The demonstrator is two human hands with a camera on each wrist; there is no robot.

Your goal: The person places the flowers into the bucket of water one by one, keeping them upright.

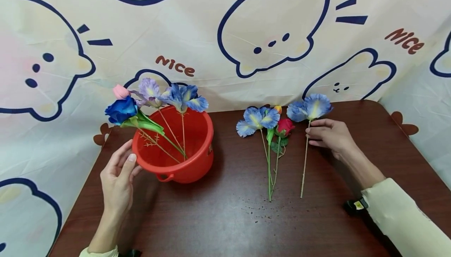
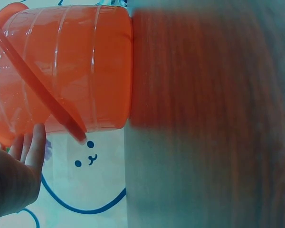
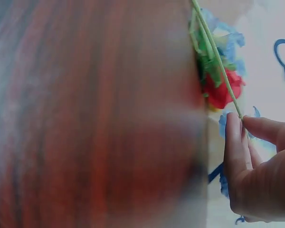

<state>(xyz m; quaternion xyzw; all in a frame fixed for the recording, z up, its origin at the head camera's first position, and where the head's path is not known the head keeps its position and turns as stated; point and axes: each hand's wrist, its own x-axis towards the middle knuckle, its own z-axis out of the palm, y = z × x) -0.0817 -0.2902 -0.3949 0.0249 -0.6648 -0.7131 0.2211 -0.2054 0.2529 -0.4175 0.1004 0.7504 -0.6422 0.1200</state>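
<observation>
At the left of the head view, my left hand [image 1: 118, 177] touches the rim and side of a red plastic bucket [image 1: 193, 173]. In the left wrist view its fingers [image 2: 36, 147] lie nearly straight against the bucket's wall. Artificial flowers lean in the bucket: a blue rose [image 1: 121, 110], a pink bud [image 1: 121, 92], a purple iris [image 1: 149, 90] and a blue iris [image 1: 184, 97]. On the right, my right hand [image 1: 331, 135] pinches the stem of another blue iris [image 1: 317, 106] between thumb and fingers, just below the bloom.
Between bucket and right hand lie a blue iris [image 1: 255, 120], a red rose [image 1: 284, 127] and an orange-yellow bud [image 1: 278, 109], stems toward me. Dark crumbs dot the brown table [image 1: 211, 225]. A printed cloth [image 1: 197, 30] hangs behind the table's far edge.
</observation>
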